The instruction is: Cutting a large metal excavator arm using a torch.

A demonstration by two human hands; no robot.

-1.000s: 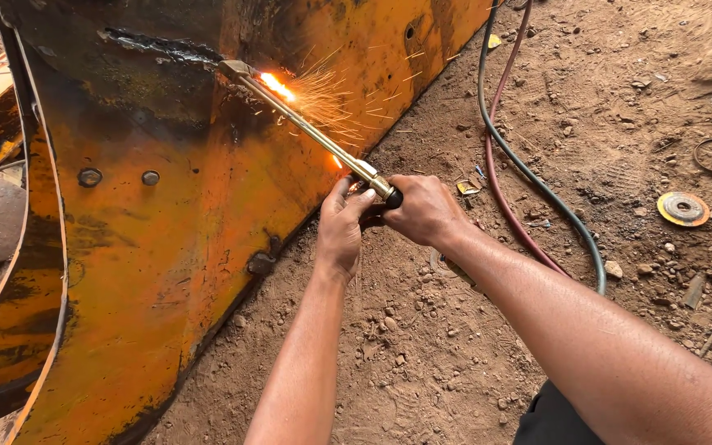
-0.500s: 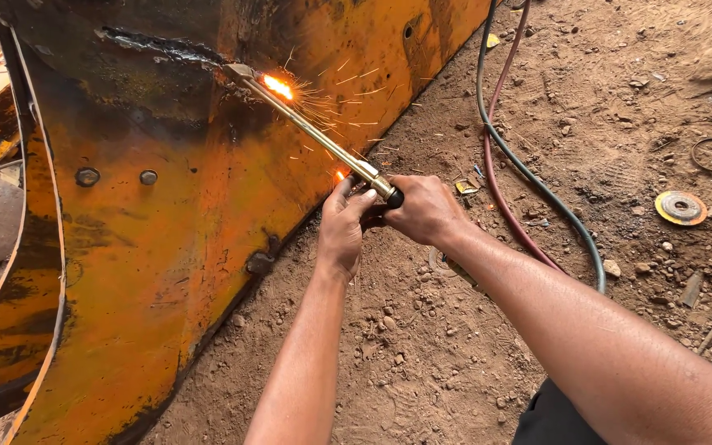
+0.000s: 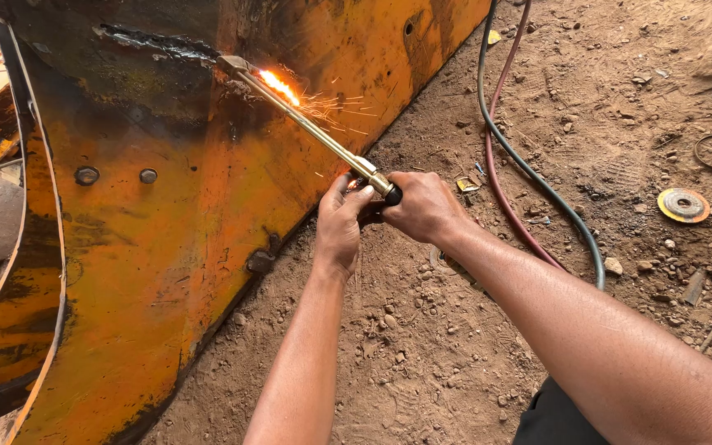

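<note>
— Against the orange steel panel (image 3: 208, 206): brass cutting torch (image 3: 306, 124), tip at the end of the dark cut line (image 3: 154, 43) near the panel's top, flame and sparks just right of the tip.

— Hands?

— Both at the torch's rear end, off the panel's lower right edge. Left hand (image 3: 339, 222) cupped under the valve body, fingers curled on it; right hand (image 3: 423, 206) clamped around the black knob end.

— Advice?

— Probably best to keep the tip just off the steel and move slowly along the cut. Also mind the green hose (image 3: 537, 177) and red hose (image 3: 500, 165) on the dirt right of the panel.
</note>
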